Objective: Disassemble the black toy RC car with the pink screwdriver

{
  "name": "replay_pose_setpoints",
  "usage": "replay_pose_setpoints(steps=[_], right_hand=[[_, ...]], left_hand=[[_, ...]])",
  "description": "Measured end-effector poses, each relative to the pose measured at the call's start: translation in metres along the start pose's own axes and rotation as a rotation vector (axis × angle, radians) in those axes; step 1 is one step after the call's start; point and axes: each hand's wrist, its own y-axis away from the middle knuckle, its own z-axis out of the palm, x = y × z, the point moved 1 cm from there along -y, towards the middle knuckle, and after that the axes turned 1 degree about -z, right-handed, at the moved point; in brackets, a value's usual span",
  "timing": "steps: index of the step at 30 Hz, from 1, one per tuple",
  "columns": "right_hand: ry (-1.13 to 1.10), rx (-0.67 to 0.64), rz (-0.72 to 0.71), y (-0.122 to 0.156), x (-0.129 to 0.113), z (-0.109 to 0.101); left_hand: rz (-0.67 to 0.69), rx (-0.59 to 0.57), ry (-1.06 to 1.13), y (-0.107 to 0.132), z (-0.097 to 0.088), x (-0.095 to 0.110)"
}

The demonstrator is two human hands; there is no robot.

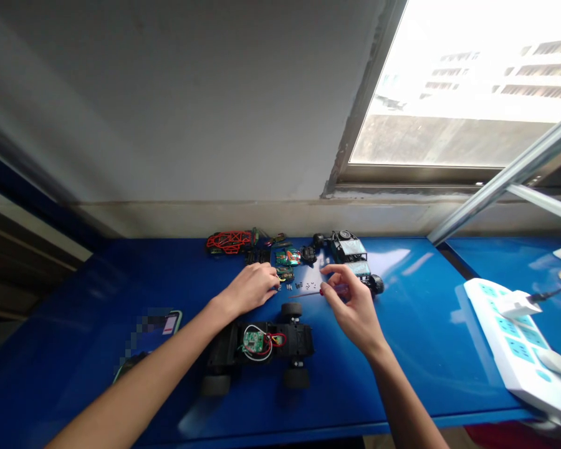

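Note:
In my right hand (353, 305) is a thin screwdriver (305, 294), its shaft pointing left above the table. My left hand (252, 288) is low over the table with its fingers curled together; what they hold, if anything, is hidden. Small dark screws (308, 285) lie in groups between the two hands. Nearer to me sits a black toy car chassis (224, 349) with wheels, its green circuit board (254, 340) and red and white wires exposed. Just beyond my left fingertips are green and orange car body pieces (287, 257).
Toward the wall stand a red-framed toy car (231, 242) and a black one with pale panels (353, 248). A phone (172, 323) lies at the left. On the right, a white power strip (500, 337) holds plugs, near a metal post (486, 187).

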Motion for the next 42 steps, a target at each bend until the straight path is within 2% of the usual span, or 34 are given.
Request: replay_pose_setpoints(steps=[5, 10, 14, 16, 19, 23, 26, 32, 36, 42], right_hand=[[0.02, 0.0, 0.009, 0.0, 0.004, -0.002], [0.0, 0.006, 0.034, 0.002, 0.005, -0.004], [-0.107, -0.004, 0.095, 0.006, -0.003, -0.011], [-0.123, -0.006, 0.112, 0.009, -0.01, -0.015], [-0.089, -0.021, 0.078, 0.013, -0.022, -0.018], [0.055, -0.087, -0.058, 0.019, -0.037, -0.011], [0.154, -0.087, -0.148, 0.027, -0.044, -0.002], [0.184, -0.066, -0.234, 0.045, -0.054, 0.013], [0.218, -0.091, -0.246, 0.05, -0.058, 0.023], [0.339, -0.261, -0.214, 0.048, -0.064, 0.029]], left_hand=[[-0.017, 0.023, 0.004, 0.004, 0.003, -0.001], [-0.06, 0.058, 0.043, 0.011, -0.005, 0.002], [-0.109, 0.101, 0.136, 0.029, -0.017, 0.017], [-0.123, 0.117, 0.294, 0.041, -0.02, 0.028], [-0.121, 0.121, 0.393, 0.058, -0.021, 0.043], [-0.105, 0.132, 0.383, 0.073, -0.015, 0.057], [-0.089, 0.173, 0.335, 0.08, -0.008, 0.065], [-0.111, 0.188, 0.335, 0.09, 0.008, 0.069], [-0.126, 0.208, 0.365, 0.093, 0.018, 0.067], [-0.118, 0.23, 0.361, 0.092, 0.023, 0.067]])
